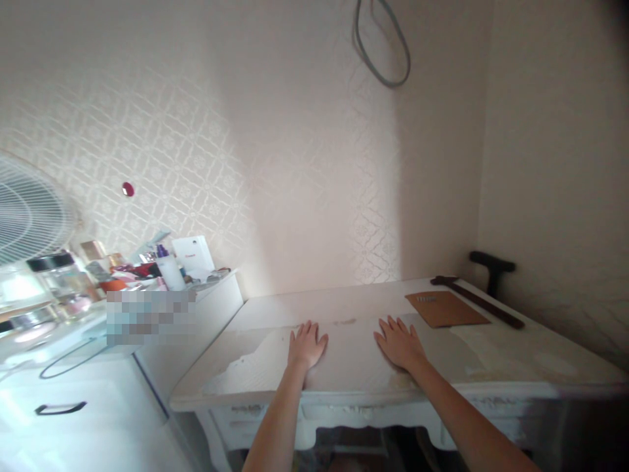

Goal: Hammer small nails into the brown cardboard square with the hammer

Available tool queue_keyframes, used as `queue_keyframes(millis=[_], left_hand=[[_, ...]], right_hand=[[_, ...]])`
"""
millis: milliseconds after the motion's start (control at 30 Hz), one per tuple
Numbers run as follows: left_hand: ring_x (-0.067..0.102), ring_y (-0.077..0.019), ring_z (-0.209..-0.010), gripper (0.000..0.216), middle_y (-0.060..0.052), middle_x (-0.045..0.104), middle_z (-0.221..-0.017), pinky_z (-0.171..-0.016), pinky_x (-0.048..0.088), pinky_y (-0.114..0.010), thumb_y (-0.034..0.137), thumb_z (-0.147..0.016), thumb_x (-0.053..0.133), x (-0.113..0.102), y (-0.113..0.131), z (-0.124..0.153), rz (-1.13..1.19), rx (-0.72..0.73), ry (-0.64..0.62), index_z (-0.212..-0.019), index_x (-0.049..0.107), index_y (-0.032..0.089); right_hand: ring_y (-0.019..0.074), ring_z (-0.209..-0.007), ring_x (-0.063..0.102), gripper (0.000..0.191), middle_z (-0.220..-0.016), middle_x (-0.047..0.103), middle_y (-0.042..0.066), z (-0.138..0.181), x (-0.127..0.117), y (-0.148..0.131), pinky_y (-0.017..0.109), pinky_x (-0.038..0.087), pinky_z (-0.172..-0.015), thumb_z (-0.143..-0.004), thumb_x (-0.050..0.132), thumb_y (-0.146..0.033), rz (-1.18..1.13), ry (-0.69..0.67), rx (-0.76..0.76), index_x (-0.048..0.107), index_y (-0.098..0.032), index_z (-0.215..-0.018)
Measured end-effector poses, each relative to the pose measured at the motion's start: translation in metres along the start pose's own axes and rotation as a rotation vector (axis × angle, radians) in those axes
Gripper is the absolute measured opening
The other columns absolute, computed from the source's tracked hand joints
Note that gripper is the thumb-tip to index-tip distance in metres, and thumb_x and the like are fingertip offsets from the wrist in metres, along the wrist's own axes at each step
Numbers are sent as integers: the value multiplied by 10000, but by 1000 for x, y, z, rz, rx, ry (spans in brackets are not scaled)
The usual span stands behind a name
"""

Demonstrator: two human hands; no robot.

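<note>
My left hand [307, 346] lies palm down on the white table [348, 380], its fingers spread and nothing in it. To the right, my right hand [400, 343] rests flat on the same top, also with fingers apart and holding nothing. Past its fingertips lies a brown sheet [449, 313] with several small pale pieces [426, 299] in a row near its far left corner; they are too small to name. Along the sheet's right side lies a hammer [484, 304] with a long dark handle, its head toward the wall.
A white cabinet [78, 439] stands at the left, crowded with bottles [170, 272], jars [54, 278] and a small white box [193, 254]. A fan [29, 210] is behind them. A grey cable loop [388, 84] hangs on the wall. A black T-shaped handle [493, 264] rises behind the table.
</note>
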State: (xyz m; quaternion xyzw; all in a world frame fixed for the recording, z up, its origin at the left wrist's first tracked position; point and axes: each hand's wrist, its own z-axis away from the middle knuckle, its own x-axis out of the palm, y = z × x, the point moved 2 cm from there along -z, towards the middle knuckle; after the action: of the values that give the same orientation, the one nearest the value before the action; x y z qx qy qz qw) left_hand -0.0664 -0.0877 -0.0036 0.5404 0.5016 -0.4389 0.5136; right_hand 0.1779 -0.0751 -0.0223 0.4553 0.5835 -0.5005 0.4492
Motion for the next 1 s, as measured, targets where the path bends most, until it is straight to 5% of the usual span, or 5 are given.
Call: queue_keyframes(millis=[1000], left_hand=[[261,-261,-1362,596,-79,287,-1490,-1095,195,-494,511,-889,244,2,-2,-2,-11,8,18,-1376,373,193]], right_hand=[[301,-1354,216,589,-1480,294,119,0,-1,-1,518,146,-1063,-905,236,-445,1,29,-4,366,-163,-1405]])
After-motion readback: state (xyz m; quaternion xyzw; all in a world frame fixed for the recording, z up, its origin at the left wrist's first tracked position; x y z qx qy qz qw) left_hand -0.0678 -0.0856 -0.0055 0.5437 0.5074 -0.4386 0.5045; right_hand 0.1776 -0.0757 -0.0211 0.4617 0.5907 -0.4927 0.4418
